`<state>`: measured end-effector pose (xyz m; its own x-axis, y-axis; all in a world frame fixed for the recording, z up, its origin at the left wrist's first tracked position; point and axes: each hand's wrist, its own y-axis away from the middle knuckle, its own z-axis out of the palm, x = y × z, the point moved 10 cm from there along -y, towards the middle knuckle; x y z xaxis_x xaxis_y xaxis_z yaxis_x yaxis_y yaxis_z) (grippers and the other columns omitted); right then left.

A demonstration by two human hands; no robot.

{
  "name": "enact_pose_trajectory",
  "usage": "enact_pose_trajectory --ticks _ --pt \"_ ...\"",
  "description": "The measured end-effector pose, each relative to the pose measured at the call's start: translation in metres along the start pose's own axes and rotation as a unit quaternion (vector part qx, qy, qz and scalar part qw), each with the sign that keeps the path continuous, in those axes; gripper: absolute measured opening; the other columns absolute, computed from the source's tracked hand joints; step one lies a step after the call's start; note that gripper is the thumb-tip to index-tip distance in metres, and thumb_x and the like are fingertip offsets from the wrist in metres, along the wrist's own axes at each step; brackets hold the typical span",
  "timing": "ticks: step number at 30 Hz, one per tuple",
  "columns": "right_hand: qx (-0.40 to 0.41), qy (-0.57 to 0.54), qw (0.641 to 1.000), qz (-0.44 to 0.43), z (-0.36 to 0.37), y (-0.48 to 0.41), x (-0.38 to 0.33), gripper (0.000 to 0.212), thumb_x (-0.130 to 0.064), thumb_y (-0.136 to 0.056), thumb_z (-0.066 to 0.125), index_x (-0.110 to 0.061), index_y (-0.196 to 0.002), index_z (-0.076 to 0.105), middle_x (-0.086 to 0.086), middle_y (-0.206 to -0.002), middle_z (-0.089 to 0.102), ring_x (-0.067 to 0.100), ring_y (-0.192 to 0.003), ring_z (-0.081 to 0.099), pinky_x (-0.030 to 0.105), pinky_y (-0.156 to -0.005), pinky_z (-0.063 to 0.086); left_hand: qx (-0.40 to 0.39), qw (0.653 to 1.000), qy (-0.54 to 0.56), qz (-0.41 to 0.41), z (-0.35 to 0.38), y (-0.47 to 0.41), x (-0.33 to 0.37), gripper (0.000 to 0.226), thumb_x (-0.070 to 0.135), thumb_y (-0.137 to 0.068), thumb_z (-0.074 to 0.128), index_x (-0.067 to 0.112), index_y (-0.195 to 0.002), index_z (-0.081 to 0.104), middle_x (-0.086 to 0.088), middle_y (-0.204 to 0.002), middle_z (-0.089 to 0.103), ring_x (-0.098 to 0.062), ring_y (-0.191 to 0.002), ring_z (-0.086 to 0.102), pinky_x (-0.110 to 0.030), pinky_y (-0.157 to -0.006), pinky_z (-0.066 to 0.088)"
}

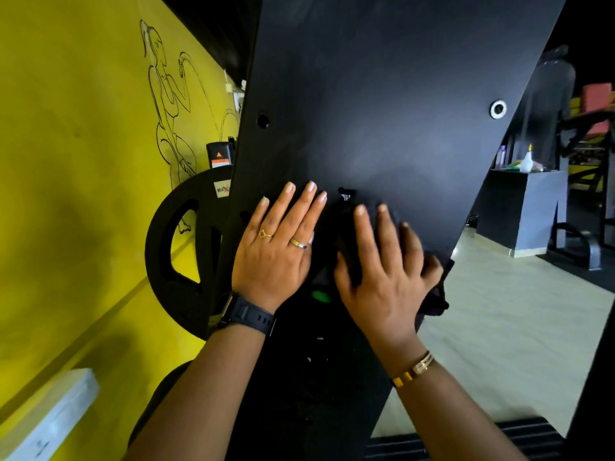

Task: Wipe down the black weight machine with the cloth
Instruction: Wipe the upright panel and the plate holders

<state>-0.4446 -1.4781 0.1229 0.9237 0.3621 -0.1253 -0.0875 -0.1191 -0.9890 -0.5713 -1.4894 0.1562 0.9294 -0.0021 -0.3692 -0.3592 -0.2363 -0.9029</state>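
The right hand [382, 267] lies spread, fingers nearly straight, pressing the dark cloth [434, 299] against the lower right edge of the machine's black panel [382, 111]; it grips nothing. The left hand [276, 247], just beside it toward the panel's left edge, rests flat on the bare panel. The panel's long axis rises away from both hands, so the next stroke probably goes upward.

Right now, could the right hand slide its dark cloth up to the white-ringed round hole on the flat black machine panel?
Probably yes: the right hand presses the dark cloth on the flat black machine panel, and only bare panel shows between it and the white-ringed round hole up and right.
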Motion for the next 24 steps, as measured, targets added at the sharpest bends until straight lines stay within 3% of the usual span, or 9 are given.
enact_pose_trajectory --ticks 2,4,12,19,22,24 --pt "0.002 -0.003 0.998 -0.062 -0.001 0.015 -0.001 0.057 -0.048 -0.091 0.054 -0.031 -0.143 0.040 0.002 -0.141 0.053 0.028 -0.122 0.048 0.047 -0.085 0.040 0.002 1.000 0.001 -0.003 0.000 0.000 0.000 0.050 0.021 -0.100 0.038 0.016 -0.150 0.030 -0.002 -0.155 0.030 -0.023 -0.144 0.025 -0.038 -0.119 0.014" --pt "0.003 0.001 0.997 -0.071 -0.002 0.018 0.012 0.058 -0.049 -0.090 0.054 -0.032 -0.144 0.039 0.002 -0.139 0.055 0.028 -0.121 0.047 0.047 -0.085 0.040 0.002 1.000 0.001 -0.002 0.000 0.000 0.000 0.051 0.021 -0.099 0.039 0.016 -0.150 0.029 -0.002 -0.155 0.028 -0.023 -0.144 0.025 -0.038 -0.119 0.013" --pt "0.007 -0.019 0.994 0.104 -0.002 -0.041 0.071 0.064 -0.045 -0.087 0.053 -0.027 -0.145 0.034 0.009 -0.138 0.052 0.032 -0.106 0.038 0.045 -0.078 0.039 -0.002 1.000 0.001 0.000 0.002 0.001 0.000 0.051 0.022 -0.100 0.037 0.017 -0.150 0.029 -0.001 -0.155 0.026 -0.024 -0.144 0.025 -0.038 -0.120 0.012" --pt "0.015 -0.072 0.961 0.268 0.005 0.006 0.081 0.069 -0.044 -0.085 0.051 -0.024 -0.148 0.029 0.010 -0.144 0.045 0.037 -0.109 0.043 0.049 -0.085 0.036 -0.009 1.000 -0.003 -0.007 0.004 0.000 0.000 0.050 0.022 -0.100 0.037 0.018 -0.149 0.029 -0.001 -0.155 0.024 -0.024 -0.144 0.025 -0.037 -0.120 0.010" --pt "-0.015 -0.056 0.964 0.259 0.010 0.032 0.054 0.072 -0.046 -0.084 0.049 -0.025 -0.149 0.025 0.006 -0.146 0.039 0.031 -0.112 0.037 0.051 -0.087 0.035 -0.009 1.000 -0.005 -0.009 0.002 0.000 0.000 0.046 0.022 -0.103 0.029 0.017 -0.149 0.032 -0.002 -0.154 0.032 -0.023 -0.143 0.026 -0.037 -0.119 0.012" --pt "-0.042 -0.040 0.980 0.191 0.013 0.046 0.023 0.074 -0.048 -0.083 0.049 -0.026 -0.148 0.023 0.004 -0.146 0.036 0.031 -0.114 0.039 0.051 -0.086 0.036 -0.007 1.000 -0.003 -0.009 0.001 0.001 0.000 0.046 0.023 -0.104 0.025 0.017 -0.148 0.033 -0.002 -0.154 0.033 -0.023 -0.143 0.027 -0.037 -0.119 0.013"
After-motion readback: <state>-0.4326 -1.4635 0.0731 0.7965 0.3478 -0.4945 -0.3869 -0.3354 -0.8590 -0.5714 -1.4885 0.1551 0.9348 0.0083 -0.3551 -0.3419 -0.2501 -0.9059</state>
